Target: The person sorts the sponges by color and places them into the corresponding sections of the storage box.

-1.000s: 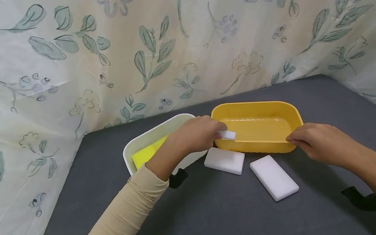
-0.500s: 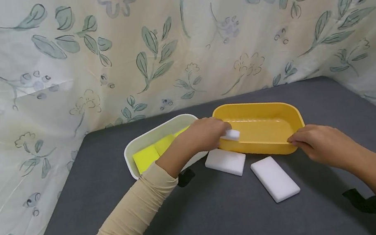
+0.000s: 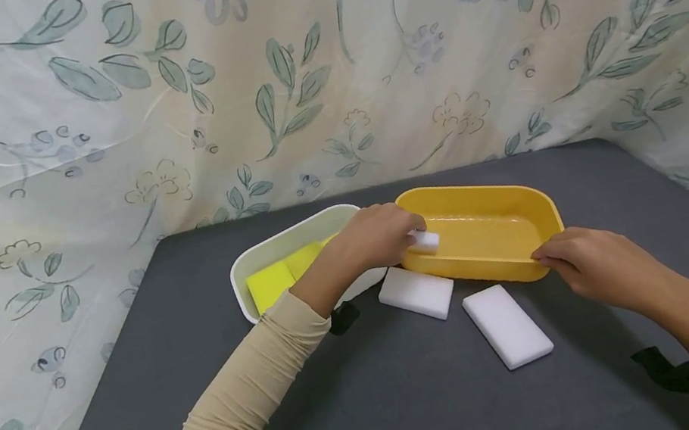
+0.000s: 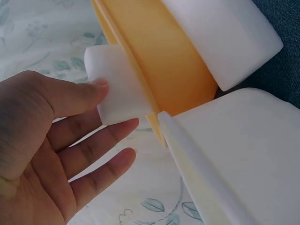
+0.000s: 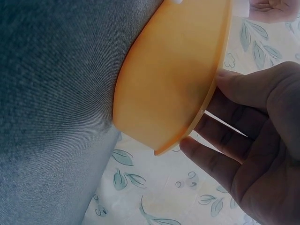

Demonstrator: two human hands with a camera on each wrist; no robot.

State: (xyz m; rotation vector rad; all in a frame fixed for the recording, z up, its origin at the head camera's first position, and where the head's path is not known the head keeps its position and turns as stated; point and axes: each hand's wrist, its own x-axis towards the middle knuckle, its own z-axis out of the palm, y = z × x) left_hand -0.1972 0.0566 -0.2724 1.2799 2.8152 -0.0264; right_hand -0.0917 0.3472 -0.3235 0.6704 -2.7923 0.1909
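Note:
My left hand (image 3: 382, 233) pinches a white sponge block (image 3: 427, 240) at the left end of the yellow-orange tray (image 3: 486, 232). In the left wrist view, the thumb lies on the near face of this block, whose lower end overlaps the tray's rim. My right hand (image 3: 591, 264) grips the tray's rim at its front right corner, thumb on the outer side and fingers behind the rim, as the right wrist view shows. Two more white sponge blocks lie on the table: one (image 3: 417, 293) right in front of the tray, the other (image 3: 508, 327) closer to me.
Left of the tray stands a white container (image 3: 364, 284) with yellow sponge blocks (image 3: 269, 286) inside, partly hidden by my left forearm. Both containers stand near the back edge of the dark grey table (image 3: 379, 409). A floral curtain (image 3: 366, 103) hangs behind.
My left forearm has shifted to the right, uncovering more of the yellow sponge blocks. The left hand stays at the tray's left end with the white sponge block, and the right hand keeps its grip.

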